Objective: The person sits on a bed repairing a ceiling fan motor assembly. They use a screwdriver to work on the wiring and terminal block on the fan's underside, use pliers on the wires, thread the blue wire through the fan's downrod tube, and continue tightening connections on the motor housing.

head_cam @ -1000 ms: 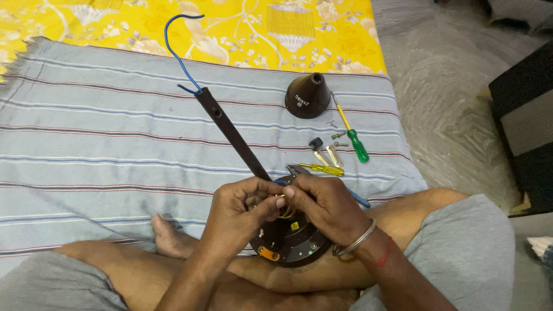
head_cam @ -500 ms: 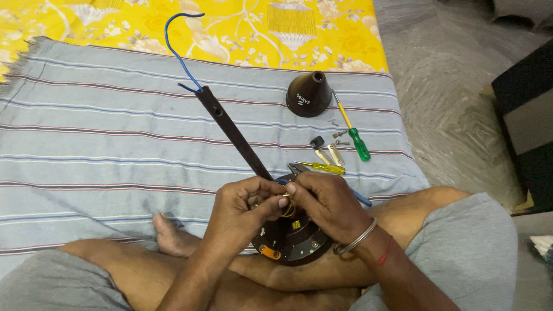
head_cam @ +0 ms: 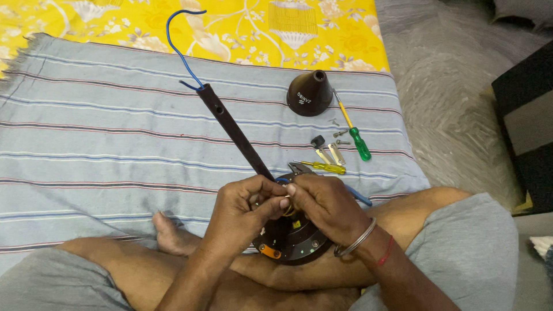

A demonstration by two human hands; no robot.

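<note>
A dark round motor body (head_cam: pixel 294 242) rests in my lap, with a long dark rod (head_cam: pixel 233 129) rising from it toward the upper left. A blue wire (head_cam: pixel 175 43) curls out of the rod's far end. My left hand (head_cam: pixel 242 210) and my right hand (head_cam: pixel 322 201) meet over the top of the motor body at the rod's base. Both pinch a small yellowish part (head_cam: pixel 286 207) between fingertips. What lies under the fingers is hidden.
On the striped grey cloth (head_cam: pixel 103 132) lie a dark cone-shaped cover (head_cam: pixel 310 93), a green-handled screwdriver (head_cam: pixel 358 138), a yellow-handled tool (head_cam: pixel 322 167), pliers with blue grips (head_cam: pixel 354 196) and several small screws and metal clips (head_cam: pixel 334 152). A yellow flowered sheet (head_cam: pixel 242 29) lies beyond.
The hands stay together over the motor body; the fingers shift only slightly. The rod and the tools have not moved.
</note>
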